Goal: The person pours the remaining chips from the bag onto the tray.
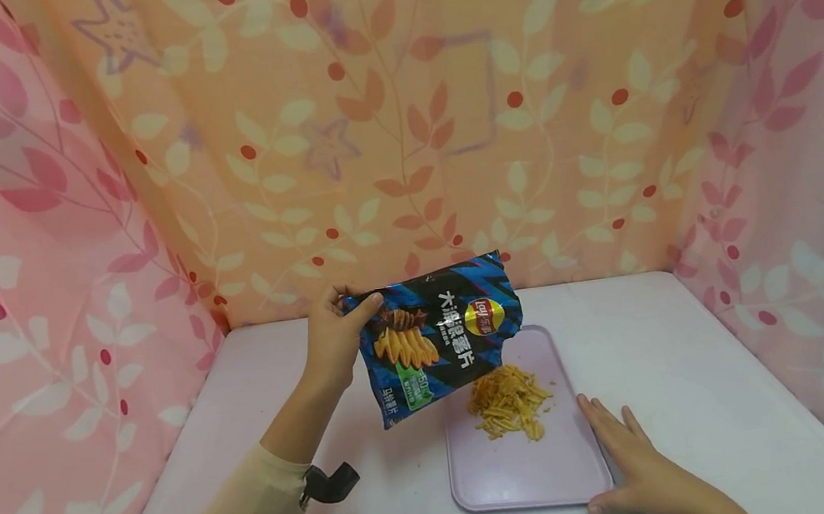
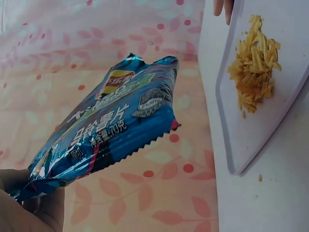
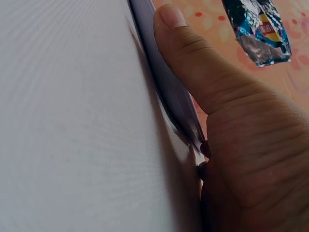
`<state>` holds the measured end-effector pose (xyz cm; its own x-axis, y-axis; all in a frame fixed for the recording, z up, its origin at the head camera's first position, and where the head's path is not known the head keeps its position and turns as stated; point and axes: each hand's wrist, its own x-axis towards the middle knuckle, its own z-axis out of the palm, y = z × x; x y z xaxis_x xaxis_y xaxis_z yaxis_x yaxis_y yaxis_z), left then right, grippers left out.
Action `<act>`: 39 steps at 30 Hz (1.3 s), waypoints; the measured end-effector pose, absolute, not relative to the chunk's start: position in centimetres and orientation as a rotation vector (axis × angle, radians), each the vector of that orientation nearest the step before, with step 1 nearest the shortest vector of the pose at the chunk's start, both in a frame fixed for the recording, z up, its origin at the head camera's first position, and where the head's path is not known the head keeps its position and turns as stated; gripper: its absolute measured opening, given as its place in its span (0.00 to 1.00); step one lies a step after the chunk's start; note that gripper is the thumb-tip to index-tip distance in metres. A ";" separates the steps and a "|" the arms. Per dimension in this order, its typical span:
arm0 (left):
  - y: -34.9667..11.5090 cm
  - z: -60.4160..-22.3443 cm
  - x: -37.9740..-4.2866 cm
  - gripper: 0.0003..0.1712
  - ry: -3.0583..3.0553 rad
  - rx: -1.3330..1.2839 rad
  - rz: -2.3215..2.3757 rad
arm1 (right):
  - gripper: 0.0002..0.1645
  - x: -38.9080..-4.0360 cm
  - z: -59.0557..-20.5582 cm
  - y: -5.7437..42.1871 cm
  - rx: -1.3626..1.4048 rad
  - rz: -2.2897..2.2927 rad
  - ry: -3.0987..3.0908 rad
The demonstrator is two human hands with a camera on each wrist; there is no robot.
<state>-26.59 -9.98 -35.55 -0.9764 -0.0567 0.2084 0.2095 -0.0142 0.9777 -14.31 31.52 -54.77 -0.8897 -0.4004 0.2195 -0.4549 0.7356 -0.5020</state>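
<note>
My left hand (image 1: pixel 332 341) grips a blue and black bag of potato chips (image 1: pixel 423 365) by one corner, the thumb across its front. Held above the table, the bag has its torn end toward the right, over the purple tray (image 1: pixel 529 479). Broken ridged chips (image 1: pixel 511 406) lie heaped on the tray, apart from the bag. In the left wrist view, the bag (image 2: pixel 106 121) looks puffed, its inside hidden. My right hand (image 1: pixel 641 467) rests against the tray's right edge, fingers extended; in the right wrist view its thumb (image 3: pixel 183 53) lies along the rim.
Small crumbs (image 2: pixel 260 178) dot the white table (image 1: pixel 265 440) beside the tray. A patterned curtain (image 1: pixel 398 124) hangs behind the table and along both sides. A black band with a protruding piece (image 1: pixel 330 483) sits at my left wrist.
</note>
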 end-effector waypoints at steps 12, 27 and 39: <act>-11.9 -37.3 -25.6 0.19 -1.867 0.034 -2.371 | 0.85 -14.4 -54.6 31.4 0.780 0.812 -2.771; -13.3 -39.2 -23.9 0.13 -1.725 0.149 -2.406 | 0.85 -14.0 -55.0 32.3 0.761 0.807 -2.762; -13.5 -39.4 -23.6 0.21 -1.776 0.237 -2.363 | 0.83 -11.7 -54.6 33.0 0.705 0.886 -2.732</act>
